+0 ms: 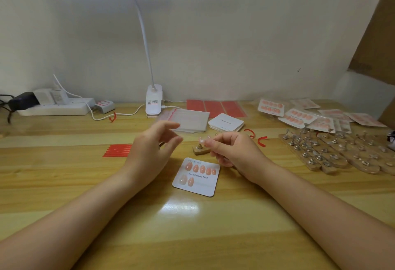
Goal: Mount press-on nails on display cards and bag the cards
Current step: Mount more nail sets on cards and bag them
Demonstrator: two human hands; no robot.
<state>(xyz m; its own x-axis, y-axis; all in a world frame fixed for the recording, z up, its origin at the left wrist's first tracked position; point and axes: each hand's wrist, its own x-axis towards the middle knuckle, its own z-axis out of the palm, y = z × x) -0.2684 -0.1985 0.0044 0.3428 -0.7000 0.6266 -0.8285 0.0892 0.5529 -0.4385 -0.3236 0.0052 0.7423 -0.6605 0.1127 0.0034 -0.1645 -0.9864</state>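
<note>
A white display card point(195, 177) printed "Handmade Nail" lies flat on the wooden table point(192, 227) directly in front of me, between my two forearms. Five peach press-on nails sit in its top row and two in the row beneath.

Just above the card, my right hand point(232, 152) is raised off the table, its fingertips pinched around a small pale press-on nail point(201, 140); the nail is blurred, so I can only guess it is the same peach kind. Below it stands a little wooden nail stand point(200, 149) with a metal post.

My left hand point(152, 147) hovers to the left of the stand, fingers spread and relaxed, holding nothing.

Further out, red adhesive strips point(118, 150) lie in a row at my left. Behind my hands are a stack of clear bags point(190, 121), a stack of blank cards point(226, 122) and a red adhesive sheet point(215, 107). At the right, many more wooden stands with metal posts point(333, 152) crowd together, and beyond them lie finished bagged cards point(299, 111). A clip-on desk lamp point(153, 102) stands at the back edge, with a white power strip point(57, 108) at far left.
</note>
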